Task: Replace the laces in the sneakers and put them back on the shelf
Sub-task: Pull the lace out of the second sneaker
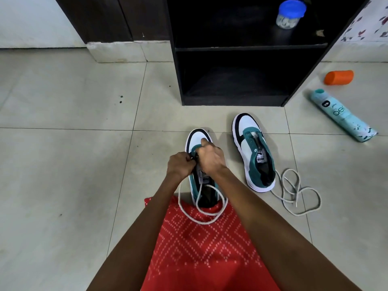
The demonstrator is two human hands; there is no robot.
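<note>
Two white, teal and black sneakers stand on the tiled floor before a dark shelf unit (pixel 231 48). The near sneaker (pixel 196 137) is under both my hands. My left hand (pixel 181 164) pinches something at its eyelets, and my right hand (pixel 210 157) grips the lace area from above, fingers curled. A white lace (pixel 200 215) loops from this shoe back over my red patterned clothing. The far sneaker (pixel 252 152) has no lace, and a loose grey-white lace (pixel 298 194) lies coiled behind its heel.
A teal spray can (pixel 342 115) and an orange container (pixel 338 77) lie on the floor at right. A blue-lidded jar (pixel 290 14) stands on the upper shelf. The lower shelf bay (pixel 233 80) is dark. A wall corner (pixel 126 51) rises at back left.
</note>
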